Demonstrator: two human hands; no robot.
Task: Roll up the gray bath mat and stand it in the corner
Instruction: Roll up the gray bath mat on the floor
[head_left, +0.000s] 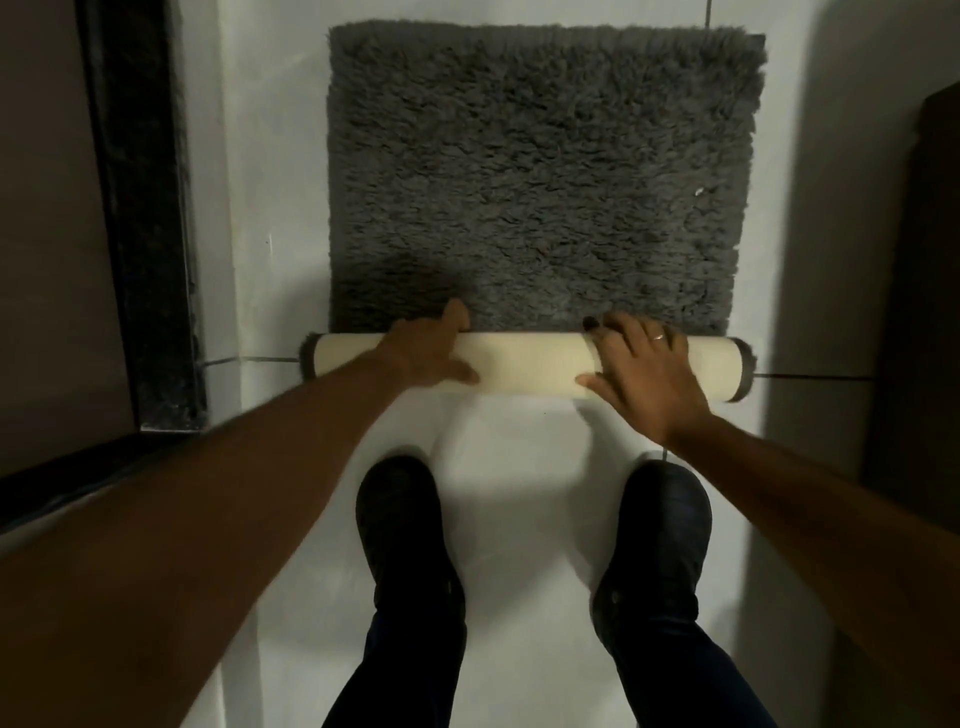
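Note:
The gray shaggy bath mat (540, 171) lies flat on the white tiled floor in front of me. Its near edge is rolled into a narrow tube (524, 364) that shows the cream backing on the outside. My left hand (431, 351) lies over the left half of the tube, fingers wrapped across its top. My right hand (644, 369) presses on the right half with fingers spread and a ring on one finger. Both hands rest on the roll where it meets the flat pile.
My two black shoes (400, 530) (654, 540) stand on the white floor just behind the roll. A dark stone threshold (140, 223) runs along the left. A dark wall or door (914, 291) rises on the right.

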